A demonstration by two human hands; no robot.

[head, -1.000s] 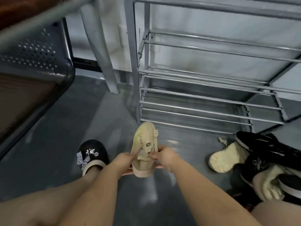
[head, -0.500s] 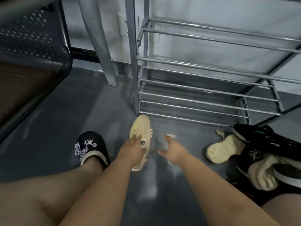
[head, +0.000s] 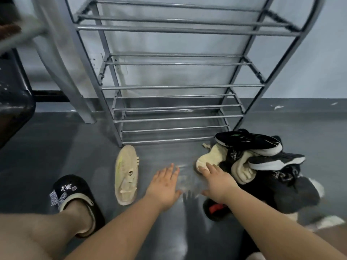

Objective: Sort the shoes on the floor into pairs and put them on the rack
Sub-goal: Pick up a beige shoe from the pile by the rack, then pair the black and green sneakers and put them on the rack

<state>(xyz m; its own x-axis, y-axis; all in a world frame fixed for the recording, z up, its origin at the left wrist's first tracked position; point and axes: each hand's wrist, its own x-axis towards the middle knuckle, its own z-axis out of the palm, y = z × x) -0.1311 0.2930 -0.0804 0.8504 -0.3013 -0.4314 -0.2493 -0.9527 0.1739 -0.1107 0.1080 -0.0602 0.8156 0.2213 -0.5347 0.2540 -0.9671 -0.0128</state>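
Observation:
A beige sneaker (head: 126, 172) lies alone on the grey floor in front of the metal shoe rack (head: 176, 87), whose shelves hold nothing. To the right sits a pile of shoes: a second beige sneaker (head: 212, 156) sole up, two black-and-white sneakers (head: 249, 142) (head: 276, 161) on top, and darker shoes (head: 296, 194) below. My left hand (head: 165, 182) hovers open over the floor between the lone sneaker and the pile. My right hand (head: 217, 180) is open, its fingertips at the sole of the beige sneaker in the pile.
My left foot wears a black slipper with a checked bow (head: 73, 197). A dark perforated metal seat (head: 13, 102) and a grey table leg (head: 62, 59) stand at the left. A black and red shoe (head: 216, 209) lies under my right wrist.
Both hands held the beige sneaker, then set it down on the floor and let go. Both hands have moved right, toward the pile.

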